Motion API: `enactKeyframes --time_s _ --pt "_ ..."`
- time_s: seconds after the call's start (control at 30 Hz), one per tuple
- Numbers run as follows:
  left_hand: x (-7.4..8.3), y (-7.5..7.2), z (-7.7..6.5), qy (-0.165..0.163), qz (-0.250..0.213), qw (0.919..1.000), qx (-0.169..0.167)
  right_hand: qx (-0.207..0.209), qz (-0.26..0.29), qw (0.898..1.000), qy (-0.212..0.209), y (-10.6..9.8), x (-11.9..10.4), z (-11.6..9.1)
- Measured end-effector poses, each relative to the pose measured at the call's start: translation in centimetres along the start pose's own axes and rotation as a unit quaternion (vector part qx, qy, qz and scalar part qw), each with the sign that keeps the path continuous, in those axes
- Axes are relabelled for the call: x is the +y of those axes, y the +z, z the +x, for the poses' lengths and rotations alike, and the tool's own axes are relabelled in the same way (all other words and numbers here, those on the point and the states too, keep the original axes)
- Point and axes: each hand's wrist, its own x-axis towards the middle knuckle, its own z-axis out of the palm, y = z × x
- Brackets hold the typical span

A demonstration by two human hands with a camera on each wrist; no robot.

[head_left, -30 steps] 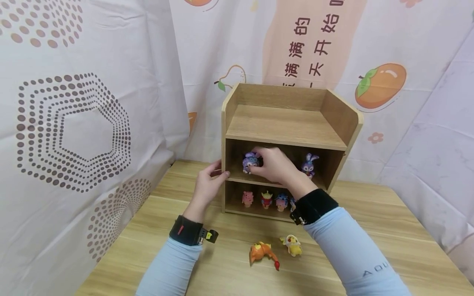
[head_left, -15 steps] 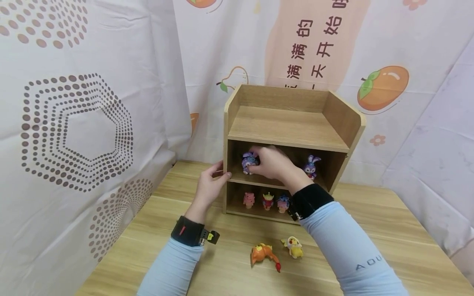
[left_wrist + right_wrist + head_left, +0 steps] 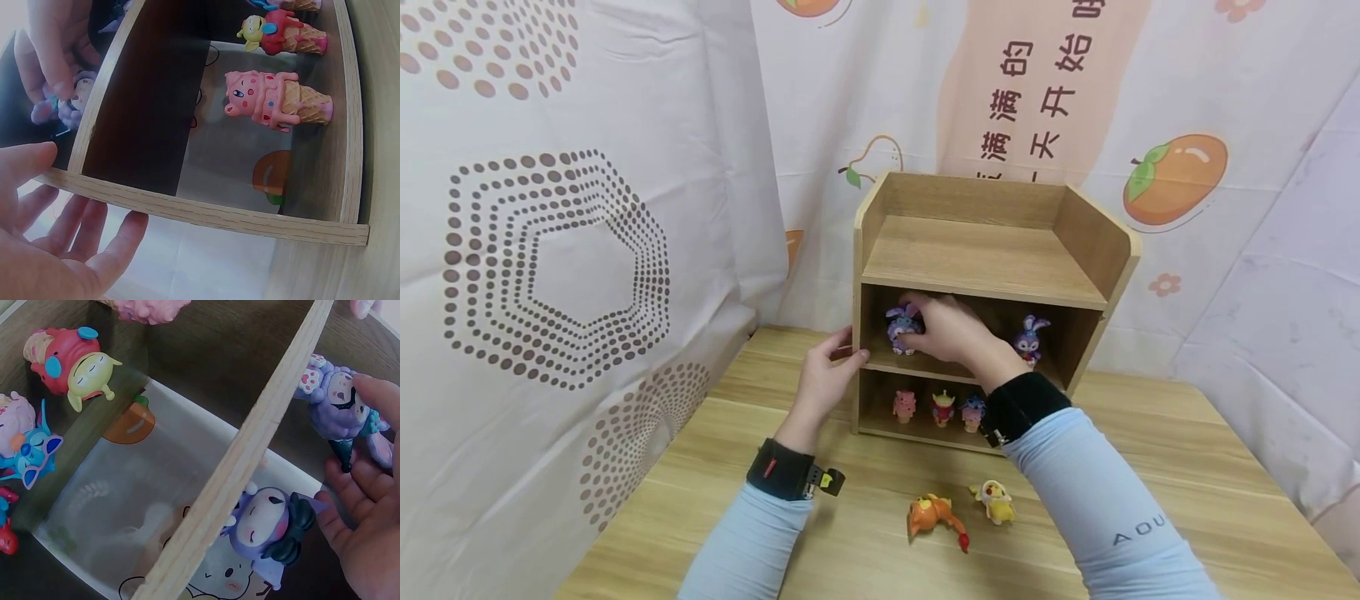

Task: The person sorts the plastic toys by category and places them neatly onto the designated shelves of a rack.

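Observation:
A two-compartment wooden shelf [image 3: 985, 254] stands on the table. My left hand [image 3: 823, 379] grips its left side panel, thumb at the front edge and fingers along the outside. In the upper compartment's left end, my right hand [image 3: 951, 333] holds a purple rabbit figurine [image 3: 902, 331] between thumb and fingers. The right wrist view shows the thumb at the face of this rabbit figurine [image 3: 334, 403], its feet towards the middle board. Beside it there stands a purple figurine with a black-trimmed hood [image 3: 262, 525], hidden by my hand in the head view.
Another purple rabbit figurine [image 3: 1030, 340] stands at the upper compartment's right. Below stand a pink bear figurine [image 3: 904, 406], a green-headed figurine in red [image 3: 942, 408] and a blue-and-pink figurine [image 3: 972, 412]. An orange figurine [image 3: 931, 512] and a yellow figurine [image 3: 996, 502] lie on the table.
The rabbit figurine has turned and shifted slightly left in my right hand, its ears showing more. My right forearm has moved a little left. The left hand keeps its place on the shelf.

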Motion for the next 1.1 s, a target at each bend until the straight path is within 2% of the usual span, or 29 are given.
enactKeyframes --time_s 0.43,1.1 --pt "0.04 0.00 -0.07 0.003 0.006 1.0000 -0.001 0.004 -0.026 1.000 0.001 0.12 0.25 -0.24" --pt "-0.16 -0.09 -0.03 0.001 0.006 1.0000 -0.002 -0.009 0.000 1.000 0.001 0.00 -0.10 -0.21"
